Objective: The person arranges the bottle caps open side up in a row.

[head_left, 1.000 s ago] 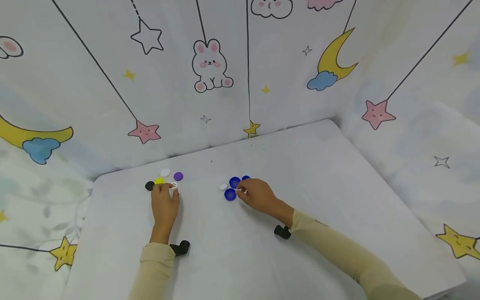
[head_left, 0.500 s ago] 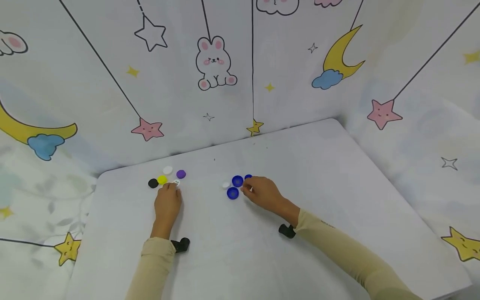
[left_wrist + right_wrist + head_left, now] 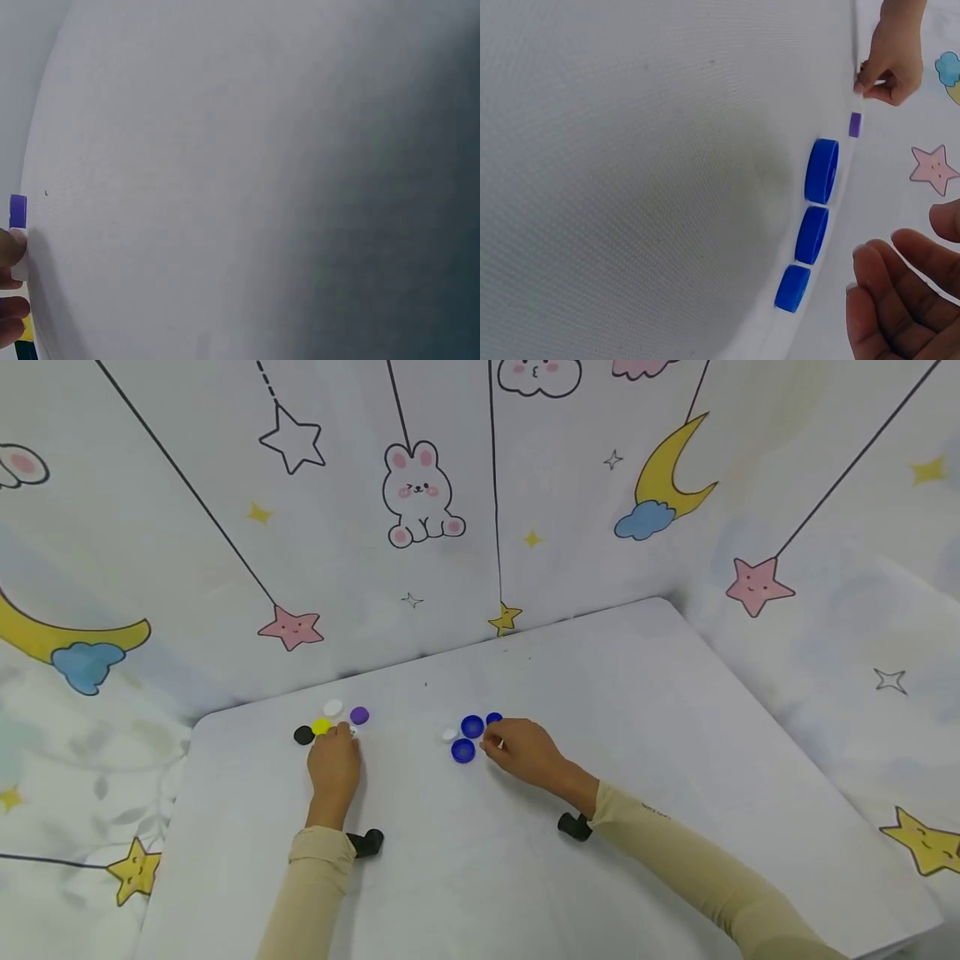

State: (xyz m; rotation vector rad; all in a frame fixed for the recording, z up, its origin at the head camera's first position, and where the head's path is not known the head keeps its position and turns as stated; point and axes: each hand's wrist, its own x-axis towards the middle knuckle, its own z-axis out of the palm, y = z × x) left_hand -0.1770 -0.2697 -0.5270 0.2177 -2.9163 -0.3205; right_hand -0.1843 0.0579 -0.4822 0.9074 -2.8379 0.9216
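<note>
My left hand (image 3: 334,768) bends over a white bottle cap (image 3: 354,732), pinching it between thumb and fingers; the hand covers most of it in the head view. In the left wrist view the thumb lies against this white cap, beside the purple cap (image 3: 19,211). Around that hand are a yellow cap (image 3: 321,726), a black cap (image 3: 303,735) and another white cap (image 3: 333,708). My right hand (image 3: 528,756), fingers loosely bent and holding nothing, hovers just right of three blue caps (image 3: 472,726). Left of the blue ones lies a small white cap (image 3: 449,736).
Everything lies on a white table (image 3: 480,860), whose back edge meets a wall cloth (image 3: 570,568) printed with stars, moons and a rabbit. A black wrist device (image 3: 366,843) sticks out by the left sleeve, another black device (image 3: 574,827) by the right.
My left fingers have closed in on the white cap and now hide more of it. The right hand has drawn slightly rightward from the blue caps. The head view has shifted a little.
</note>
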